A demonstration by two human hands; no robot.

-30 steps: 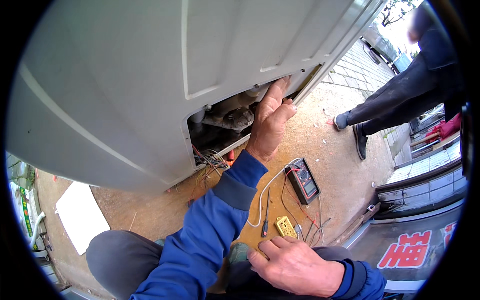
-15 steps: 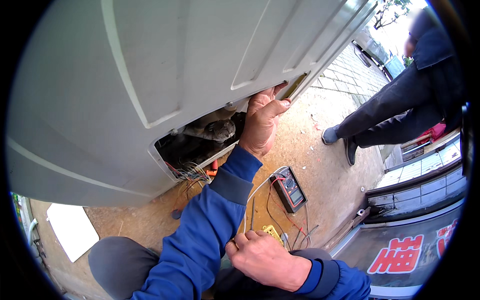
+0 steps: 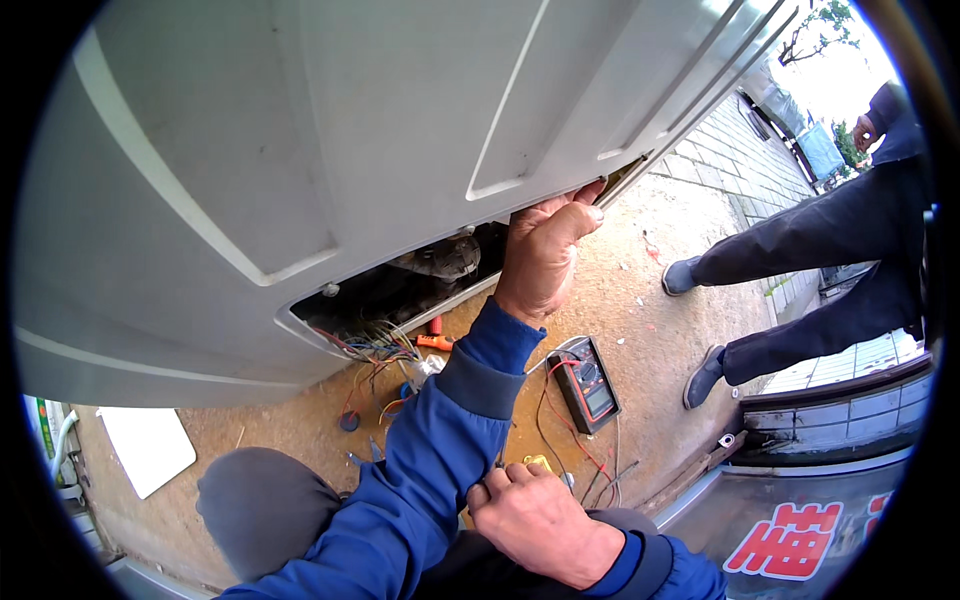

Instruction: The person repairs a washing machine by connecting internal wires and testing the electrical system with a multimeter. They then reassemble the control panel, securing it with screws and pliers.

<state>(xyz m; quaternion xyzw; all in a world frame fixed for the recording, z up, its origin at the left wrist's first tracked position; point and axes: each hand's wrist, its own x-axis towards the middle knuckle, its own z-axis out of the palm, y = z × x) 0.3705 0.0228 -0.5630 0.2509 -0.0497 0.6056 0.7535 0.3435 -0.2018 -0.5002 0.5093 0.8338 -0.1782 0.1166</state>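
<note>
A large white metal appliance cabinet (image 3: 400,120) leans over the ground, with a long opening (image 3: 370,290) along its lower part. Inside it, a greyish metal part (image 3: 455,258) shows in shadow. My left hand (image 3: 545,255) grips the opening's edge near its right end; the thumb lies outside and some fingertips are hidden behind the panel. Colored wires (image 3: 375,345) spill from the opening's left end. My right hand (image 3: 540,525) rests low over my lap, fingers curled closed; what they hold is hidden. Just beyond it lies a yellow object (image 3: 537,463), partly covered.
A multimeter (image 3: 588,388) with red and black leads lies on the concrete. Nearby are an orange-handled tool (image 3: 435,342), pliers (image 3: 365,452) and a white panel (image 3: 147,450). Another person's legs (image 3: 810,240) stand at right, by a framed sign board (image 3: 780,530).
My view has shifted, so cabinet and multimeter sit differently in the picture. My left hand stays at the opening's edge and my right hand stays closed. The other person's feet are farther apart.
</note>
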